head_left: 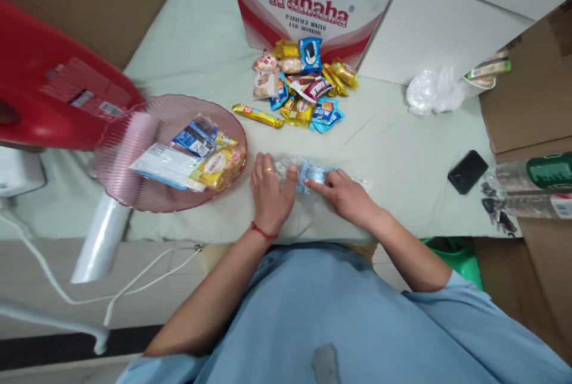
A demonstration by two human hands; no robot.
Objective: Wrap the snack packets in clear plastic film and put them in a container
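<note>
A blue snack packet [314, 172] lies on the green-covered table in front of me, with crinkled clear plastic film [282, 165] around it. My left hand [271, 190] rests palm down on the film's left part, fingers stretched and thumb near the packet. From the other side, my right hand [348, 194] grips the packet's right part, its index finger reaching across the lower edge and the other fingers bent. More of the clear film shows past the right hand. Whether the packet is fully inside the film, I cannot tell.
A pink ribbed bowl [167, 104] with several snack packs stands left, beside a red container [58, 74] and a plastic roll [100, 241]. Assorted snacks [304, 86] lie before a Wahaha box [308, 3]. Right are bundled clear plastic [433, 91], a black phone [468, 172], keys and bottles [549, 171].
</note>
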